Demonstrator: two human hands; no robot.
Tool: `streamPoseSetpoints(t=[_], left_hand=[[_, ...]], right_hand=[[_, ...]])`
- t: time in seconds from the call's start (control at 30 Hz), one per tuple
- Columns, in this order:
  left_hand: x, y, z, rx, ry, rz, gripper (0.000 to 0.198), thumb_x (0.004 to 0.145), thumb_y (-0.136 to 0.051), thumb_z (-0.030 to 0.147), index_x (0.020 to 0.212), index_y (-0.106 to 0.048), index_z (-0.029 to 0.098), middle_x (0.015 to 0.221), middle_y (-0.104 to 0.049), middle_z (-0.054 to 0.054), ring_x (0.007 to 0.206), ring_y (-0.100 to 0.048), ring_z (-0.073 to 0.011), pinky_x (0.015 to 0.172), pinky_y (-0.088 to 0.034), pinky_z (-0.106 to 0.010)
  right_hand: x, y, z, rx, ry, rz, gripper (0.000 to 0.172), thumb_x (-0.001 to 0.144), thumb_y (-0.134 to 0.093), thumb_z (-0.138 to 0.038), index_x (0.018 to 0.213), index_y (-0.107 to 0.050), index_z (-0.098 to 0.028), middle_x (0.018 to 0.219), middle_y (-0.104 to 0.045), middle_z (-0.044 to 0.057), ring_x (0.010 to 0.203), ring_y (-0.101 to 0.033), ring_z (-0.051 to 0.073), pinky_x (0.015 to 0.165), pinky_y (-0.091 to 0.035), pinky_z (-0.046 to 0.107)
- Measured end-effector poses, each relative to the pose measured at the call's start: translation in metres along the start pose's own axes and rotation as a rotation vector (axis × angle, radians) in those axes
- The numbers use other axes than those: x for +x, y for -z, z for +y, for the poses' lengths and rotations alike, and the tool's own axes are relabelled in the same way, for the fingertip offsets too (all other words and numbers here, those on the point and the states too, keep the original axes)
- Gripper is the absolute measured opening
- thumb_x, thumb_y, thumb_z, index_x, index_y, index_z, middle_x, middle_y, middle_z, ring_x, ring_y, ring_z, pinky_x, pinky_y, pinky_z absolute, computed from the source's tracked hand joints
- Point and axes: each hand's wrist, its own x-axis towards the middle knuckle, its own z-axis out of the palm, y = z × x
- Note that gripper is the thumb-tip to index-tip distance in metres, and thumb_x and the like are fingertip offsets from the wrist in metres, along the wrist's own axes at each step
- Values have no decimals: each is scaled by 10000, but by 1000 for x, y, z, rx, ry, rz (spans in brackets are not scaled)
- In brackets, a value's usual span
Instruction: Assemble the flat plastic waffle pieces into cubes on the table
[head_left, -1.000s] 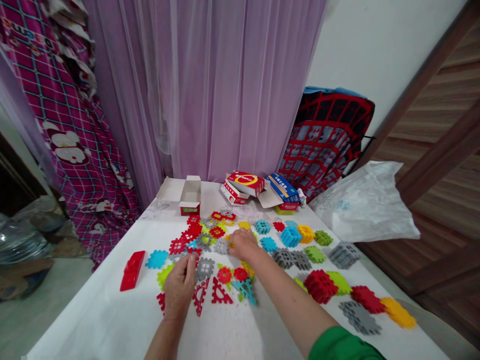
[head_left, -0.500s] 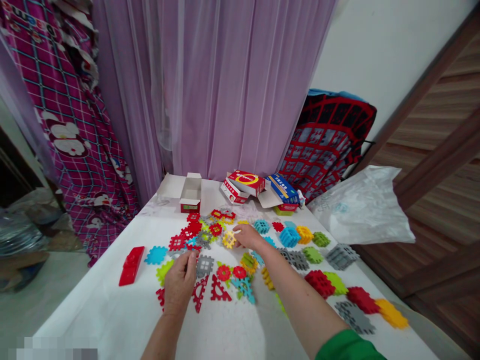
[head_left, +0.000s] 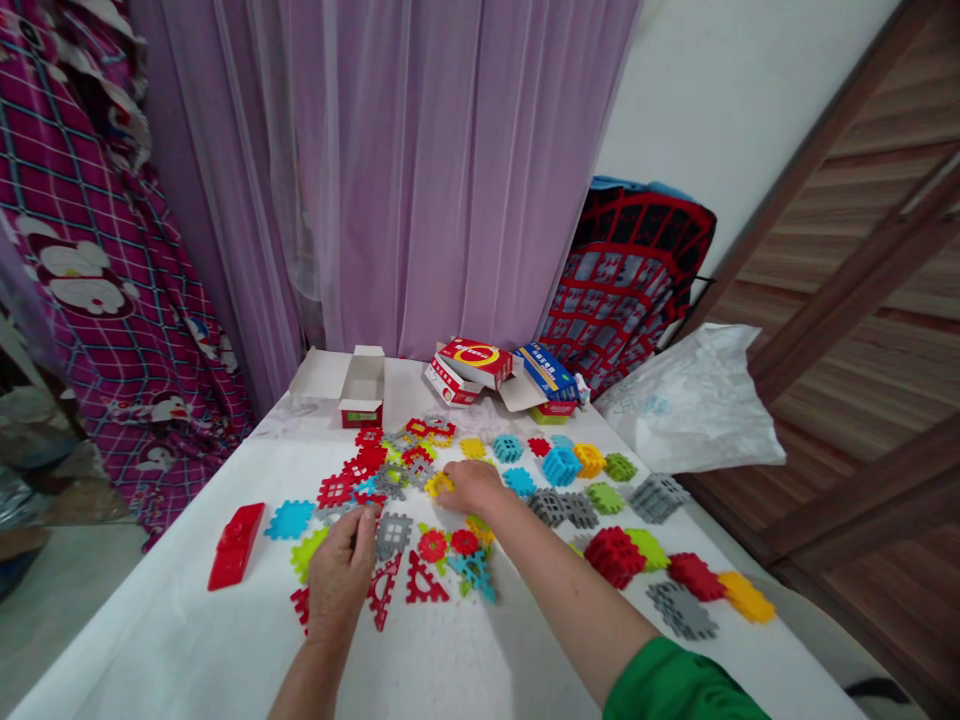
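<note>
Many flat plastic interlocking tiles in red, blue, green, yellow and grey lie spread on a white table (head_left: 187,640). My right hand (head_left: 469,488) reaches into the pile with its fingers curled on a yellow tile (head_left: 438,484). Closer to me, my left hand (head_left: 339,572) rests with bent fingers on the tiles, its fingertips by a grey square tile (head_left: 393,534) and a red triangular tile (head_left: 382,590). Red flower-shaped pieces (head_left: 433,545) and a blue piece (head_left: 477,573) sit between my forearms.
A red block (head_left: 235,544) lies at the left. Assembled cubes and stacked tiles (head_left: 615,555) fill the right side. Open cardboard boxes (head_left: 361,385) and medicine boxes (head_left: 474,362) stand at the far edge, a white plastic bag (head_left: 694,405) at the right, a purple curtain (head_left: 420,170) behind.
My right hand has drawn back a little toward me with the yellow tile in its fingers. The left hand stays by the grey tile. The camera view has shifted slightly.
</note>
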Motion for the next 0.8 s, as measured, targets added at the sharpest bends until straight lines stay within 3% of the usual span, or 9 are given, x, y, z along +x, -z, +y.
streamPoseSetpoints(t=[0.07,0.2,0.53,0.63,0.8], left_hand=[[1,0,-1,17,9,1,344,866,-477,490,876,-731,259,812,-751,14,747,-674,-164,671,-487,-240],[2,1,-2,31,2,-6,331,862,-486,478,871,-730,254,791,-747,11,731,-670,-162,645,-480,-233],[1,3,4,26,0,-12,337,859,-464,476,846,-719,256,793,-750,5,736,-675,-171,663,-487,-245],[0,3,4,5,-8,-16,349,873,-450,478,858,-720,257,831,-760,-1,771,-678,-176,698,-498,-251],[0,2,3,0,-20,-23,355,877,-446,488,859,-717,259,830,-758,5,779,-683,-175,692,-499,-245]], right_hand=[[1,-3,-8,-40,-20,14,465,752,-677,-461,1137,-704,-204,1135,-717,142,1099,-648,316,891,-506,396],[5,-7,-16,-53,-49,8,439,751,-677,-392,1120,-712,-155,1148,-706,167,1076,-661,302,882,-522,378],[8,-10,-14,18,-64,2,433,649,-753,-299,1066,-721,-186,1142,-695,162,1072,-655,302,879,-512,355],[4,-8,-3,37,1,12,456,679,-739,-318,1114,-691,-190,1168,-673,141,1080,-643,278,907,-488,334],[-8,-1,25,172,243,146,540,709,-722,-235,1228,-591,-167,1205,-613,100,1101,-597,213,958,-439,289]])
